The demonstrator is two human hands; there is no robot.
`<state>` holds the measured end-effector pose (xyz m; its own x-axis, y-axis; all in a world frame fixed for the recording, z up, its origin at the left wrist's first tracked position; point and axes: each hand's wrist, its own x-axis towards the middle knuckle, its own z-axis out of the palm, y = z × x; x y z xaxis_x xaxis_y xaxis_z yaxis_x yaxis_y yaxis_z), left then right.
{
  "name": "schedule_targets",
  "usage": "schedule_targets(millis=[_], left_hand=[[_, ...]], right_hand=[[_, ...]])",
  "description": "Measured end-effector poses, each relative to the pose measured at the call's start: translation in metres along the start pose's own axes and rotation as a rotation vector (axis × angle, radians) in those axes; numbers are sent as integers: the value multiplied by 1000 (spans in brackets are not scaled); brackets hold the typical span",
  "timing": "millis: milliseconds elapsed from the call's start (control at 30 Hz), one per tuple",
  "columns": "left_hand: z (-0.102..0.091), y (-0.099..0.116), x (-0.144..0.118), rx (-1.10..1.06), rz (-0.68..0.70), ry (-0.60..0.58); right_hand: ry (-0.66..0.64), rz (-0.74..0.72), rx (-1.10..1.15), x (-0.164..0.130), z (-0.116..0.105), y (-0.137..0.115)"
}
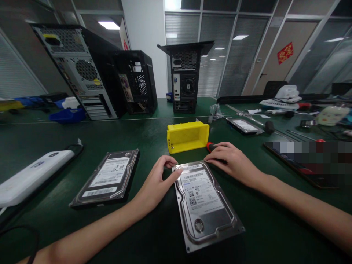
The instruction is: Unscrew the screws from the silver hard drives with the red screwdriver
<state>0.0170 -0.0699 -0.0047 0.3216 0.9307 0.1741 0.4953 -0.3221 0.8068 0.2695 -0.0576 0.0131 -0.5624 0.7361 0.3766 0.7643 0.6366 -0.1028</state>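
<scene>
Hard drive [205, 205] lies flat, label up, on the green tabletop [137, 135], directly between the two forearms. Left hand [159, 178] rests at the drive's far left corner; thumb and forefinger are curled together and touch the edge of the label there. Right hand [233, 161] lies palm down at the far right corner, fingers loosely extended over a red-handled screwdriver [211, 146]; whether it actually grips the handle cannot be told, as the palm covers it. Yellow bin [187, 136] sits just beyond both hands, open side up. Second hard drive [108, 179] lies left of the left hand, apart from it. White device [30, 178] lies further left. Three computer cases [184, 77] stand well beyond the hands.
</scene>
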Motion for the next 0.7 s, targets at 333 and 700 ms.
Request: schedule_targets(millis=[333,700], left_hand=[[-1,0,-1,-19,40,-53],[-2,-1,0,-17,-4,-98]], right_hand=[[-22,-94,-109,1,-4,-5],[-10,-89,-143,1,-3,-8]])
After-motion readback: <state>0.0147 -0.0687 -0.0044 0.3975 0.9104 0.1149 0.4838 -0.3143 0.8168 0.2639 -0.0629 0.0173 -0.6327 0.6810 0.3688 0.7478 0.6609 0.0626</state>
